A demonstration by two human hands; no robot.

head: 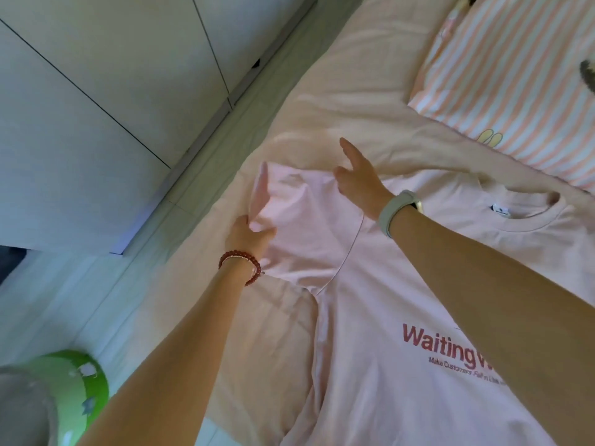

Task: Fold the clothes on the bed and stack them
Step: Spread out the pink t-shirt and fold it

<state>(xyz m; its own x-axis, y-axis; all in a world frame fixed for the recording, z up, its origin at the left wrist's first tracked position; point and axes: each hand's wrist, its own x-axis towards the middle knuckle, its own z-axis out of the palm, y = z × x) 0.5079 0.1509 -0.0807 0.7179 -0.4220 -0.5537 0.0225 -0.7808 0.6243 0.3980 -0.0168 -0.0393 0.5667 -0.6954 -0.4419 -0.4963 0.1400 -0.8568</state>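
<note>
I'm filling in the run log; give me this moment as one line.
stage: fold sleeve | left hand: grips sleeve | right hand: open above sleeve | T-shirt: flat on bed

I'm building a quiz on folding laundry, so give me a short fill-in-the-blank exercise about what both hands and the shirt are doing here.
1. The left hand pinches the end of the pale pink cotton T-shirt's ____.
2. The right hand, fingers straight, has a pale ____ on its wrist.
3. The left wrist wears a bracelet of ____ beads.
4. The large red word printed on the shirt's chest is ____.

Missing words: sleeve; band; red; Waiting
</note>
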